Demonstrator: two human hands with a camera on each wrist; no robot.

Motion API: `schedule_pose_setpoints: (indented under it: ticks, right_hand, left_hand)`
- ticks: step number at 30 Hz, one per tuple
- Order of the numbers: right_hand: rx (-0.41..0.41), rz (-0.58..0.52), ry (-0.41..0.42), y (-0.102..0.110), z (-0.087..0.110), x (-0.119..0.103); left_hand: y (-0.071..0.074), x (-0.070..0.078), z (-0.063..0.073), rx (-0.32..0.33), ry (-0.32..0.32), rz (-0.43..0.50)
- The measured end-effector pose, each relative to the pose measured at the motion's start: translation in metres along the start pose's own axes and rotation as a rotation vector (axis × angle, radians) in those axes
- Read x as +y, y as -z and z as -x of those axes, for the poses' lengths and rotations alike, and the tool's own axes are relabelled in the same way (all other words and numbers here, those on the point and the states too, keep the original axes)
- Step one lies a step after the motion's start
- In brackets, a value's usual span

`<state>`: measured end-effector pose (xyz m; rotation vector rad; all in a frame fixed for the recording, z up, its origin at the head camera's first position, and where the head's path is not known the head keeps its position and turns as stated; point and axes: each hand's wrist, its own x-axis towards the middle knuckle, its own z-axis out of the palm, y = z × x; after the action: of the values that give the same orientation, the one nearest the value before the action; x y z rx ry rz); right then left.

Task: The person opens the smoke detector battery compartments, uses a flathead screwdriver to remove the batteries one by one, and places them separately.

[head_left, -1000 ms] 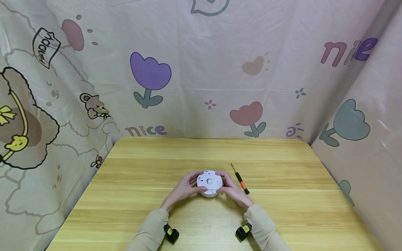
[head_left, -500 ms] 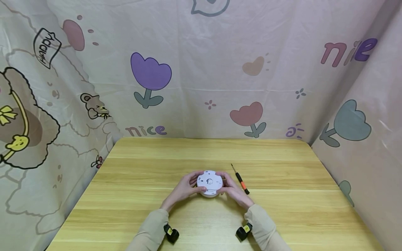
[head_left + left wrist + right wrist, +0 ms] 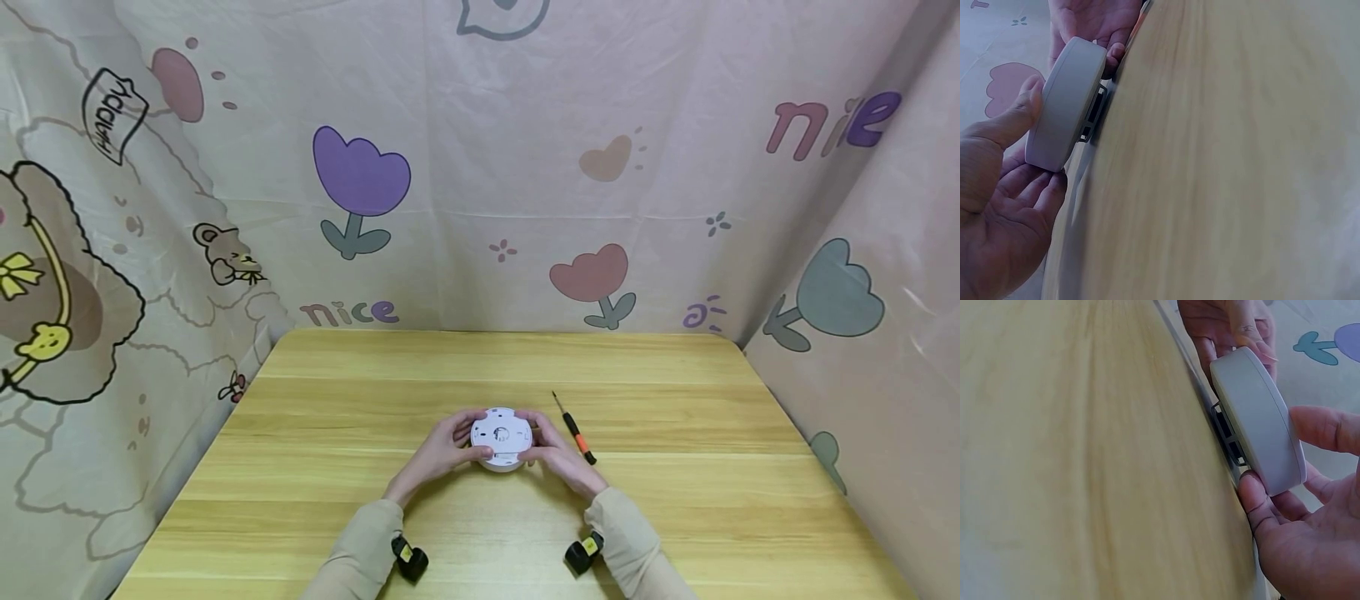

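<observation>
A round white smoke detector (image 3: 501, 435) is held low over the table's middle, its flat back with small slots and printing facing up. My left hand (image 3: 441, 450) grips its left rim, thumb on the upper face and fingers curled beneath. On the opposite rim, my right hand (image 3: 561, 458) holds it the same way. From the side in the left wrist view, the detector (image 3: 1065, 103) has a smooth thick wall. A dark slotted vent piece (image 3: 1229, 434) juts from its underside, close over the tabletop in the right wrist view.
A small screwdriver (image 3: 576, 432) with a black and orange handle lies just right of my right hand, tip pointing away. The wooden table (image 3: 337, 375) ends at a printed curtain (image 3: 465, 167) behind and at both sides.
</observation>
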<state>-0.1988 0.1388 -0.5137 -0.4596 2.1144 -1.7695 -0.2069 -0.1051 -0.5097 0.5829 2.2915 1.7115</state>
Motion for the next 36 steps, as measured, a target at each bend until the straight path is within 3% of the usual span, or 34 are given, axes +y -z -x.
schedule_pose_setpoints:
  ticks: [15,28,36]
  right_hand:
    - [-0.005,0.001,-0.001,-0.0009,0.0007,0.0012]
    - [-0.005,0.084,0.025,0.0008,0.0010,-0.0017]
    - [-0.030,0.132,0.030,0.0064,-0.0005,-0.0056]
  left_hand:
    - [0.0014,0.0008,0.0014,-0.007,-0.010,0.010]
    - [0.0011,0.0051,0.0030,-0.001,0.044,-0.030]
    - [0.0008,0.0027,0.0009,-0.010,0.040,-0.029]
